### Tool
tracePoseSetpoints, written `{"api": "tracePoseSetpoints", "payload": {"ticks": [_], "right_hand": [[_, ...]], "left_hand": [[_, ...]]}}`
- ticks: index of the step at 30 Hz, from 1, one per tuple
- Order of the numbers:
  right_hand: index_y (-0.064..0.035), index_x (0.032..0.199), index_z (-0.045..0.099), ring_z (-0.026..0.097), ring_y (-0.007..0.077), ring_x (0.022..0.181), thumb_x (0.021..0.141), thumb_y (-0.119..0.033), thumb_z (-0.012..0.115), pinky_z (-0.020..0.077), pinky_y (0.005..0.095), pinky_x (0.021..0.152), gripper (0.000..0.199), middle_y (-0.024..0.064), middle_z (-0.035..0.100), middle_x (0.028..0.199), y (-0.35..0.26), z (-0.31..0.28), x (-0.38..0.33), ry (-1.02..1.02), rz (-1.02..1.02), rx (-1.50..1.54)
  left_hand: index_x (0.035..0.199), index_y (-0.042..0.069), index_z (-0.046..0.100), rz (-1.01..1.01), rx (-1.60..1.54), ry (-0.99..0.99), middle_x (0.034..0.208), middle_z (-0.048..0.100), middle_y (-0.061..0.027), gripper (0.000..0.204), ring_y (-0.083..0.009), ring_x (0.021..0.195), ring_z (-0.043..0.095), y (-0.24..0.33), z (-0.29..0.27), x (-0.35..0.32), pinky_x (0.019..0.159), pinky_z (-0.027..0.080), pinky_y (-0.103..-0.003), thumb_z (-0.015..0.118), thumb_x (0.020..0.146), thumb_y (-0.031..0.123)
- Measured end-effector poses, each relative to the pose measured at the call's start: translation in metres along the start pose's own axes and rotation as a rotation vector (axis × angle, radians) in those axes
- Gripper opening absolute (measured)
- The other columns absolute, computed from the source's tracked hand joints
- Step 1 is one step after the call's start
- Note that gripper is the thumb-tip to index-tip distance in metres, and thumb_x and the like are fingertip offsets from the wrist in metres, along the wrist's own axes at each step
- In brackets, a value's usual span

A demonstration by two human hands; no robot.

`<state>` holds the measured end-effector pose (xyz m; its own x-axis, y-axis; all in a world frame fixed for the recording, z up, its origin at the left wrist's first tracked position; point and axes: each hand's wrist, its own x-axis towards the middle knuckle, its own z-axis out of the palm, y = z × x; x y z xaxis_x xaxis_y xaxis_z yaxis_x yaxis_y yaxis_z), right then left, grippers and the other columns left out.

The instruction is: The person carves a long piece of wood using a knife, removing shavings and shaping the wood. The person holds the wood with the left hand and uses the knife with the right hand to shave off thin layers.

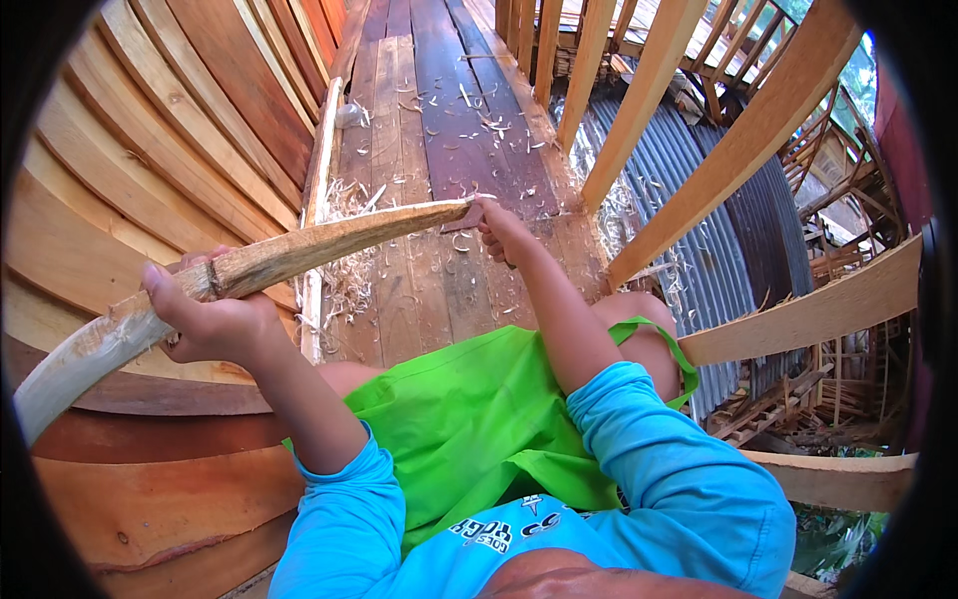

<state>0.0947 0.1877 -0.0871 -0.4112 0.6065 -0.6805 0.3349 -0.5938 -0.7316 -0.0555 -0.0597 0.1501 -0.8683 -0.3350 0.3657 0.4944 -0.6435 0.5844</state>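
Note:
A long, slightly curved wooden pole [329,243] slants across in front of me, from the lower left up to the middle. Its near part is pale and stripped, the far part rougher and yellow-brown, with a dark knot ring between. My left hand [215,314] is wrapped round the pole close to that knot, thumb on top. At the far tip is my right hand [502,232], its fingers curled into a fist against the wood. A small flat reddish-brown patch shows beside that fist. What the fist encloses is hidden, so I cannot tell whether it holds a tool.
Curled wood shavings [349,295] litter the plank floor [399,324]. Upright boards form a wall [160,170] on the left. Wooden railing slats [738,150] stand on the right, above a corrugated metal roof [689,190]. Green cloth [469,399] covers my lap.

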Motion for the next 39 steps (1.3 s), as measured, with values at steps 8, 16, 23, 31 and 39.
{"api": "tracePoseSetpoints", "payload": {"ticks": [8,16,23,31,39], "right_hand": [[-0.0041,0.088,0.074,0.066,0.0281,0.081,0.083,-0.069,0.054,0.0501,0.0399,0.077,0.068,0.0164,0.068,0.079,0.006,0.009,-0.006,0.343,-0.443,-0.685],[-0.0008,0.091,0.070,0.061,0.0227,0.068,0.090,-0.052,0.059,0.0502,0.0390,0.068,0.052,0.0107,0.065,0.072,0.012,-0.001,0.006,0.172,-0.446,-0.335],[-0.0026,0.095,0.071,0.066,0.0362,0.081,0.094,-0.053,0.050,0.0497,0.0439,0.072,0.055,0.0219,0.068,0.086,0.008,0.008,-0.002,0.318,-0.621,-0.820],[-0.0042,0.074,0.060,0.053,0.0241,0.054,0.096,-0.053,0.044,0.0405,0.0386,0.051,0.056,0.0108,0.055,0.061,0.015,0.005,0.005,0.163,-0.436,-0.540],[-0.0172,0.060,0.032,0.014,0.0054,0.039,0.097,-0.052,0.042,0.0084,0.0259,0.036,0.051,-0.0078,0.023,0.049,-0.003,-0.003,-0.015,-0.272,0.073,0.017]], "left_hand": [[0.084,-0.003,0.050,-0.057,0.030,-0.049,0.067,0.052,-0.0106,0.035,-0.0218,0.055,0.055,-0.001,-0.007,0.003,0.052,0.049,-0.033,0.071,0.080,0.024],[0.077,-0.001,0.050,-0.028,-0.007,-0.066,0.063,0.051,-0.0090,0.029,-0.0210,0.053,0.054,-0.001,-0.007,0.000,0.050,0.048,-0.033,0.069,0.081,0.021],[0.074,-0.001,0.050,-0.004,-0.006,-0.044,0.062,0.051,-0.0097,0.030,-0.0222,0.051,0.054,-0.003,-0.010,0.004,0.048,0.048,-0.033,0.069,0.081,0.021],[0.080,-0.004,0.049,-0.030,0.012,-0.047,0.065,0.052,-0.0117,0.033,-0.0239,0.052,0.055,-0.001,-0.009,0.005,0.048,0.049,-0.035,0.070,0.080,0.022],[0.077,-0.002,0.049,-0.009,0.045,0.029,0.061,0.050,-0.0099,0.036,-0.0209,0.049,0.053,0.002,-0.001,0.005,0.045,0.047,-0.031,0.069,0.082,0.027]]}}
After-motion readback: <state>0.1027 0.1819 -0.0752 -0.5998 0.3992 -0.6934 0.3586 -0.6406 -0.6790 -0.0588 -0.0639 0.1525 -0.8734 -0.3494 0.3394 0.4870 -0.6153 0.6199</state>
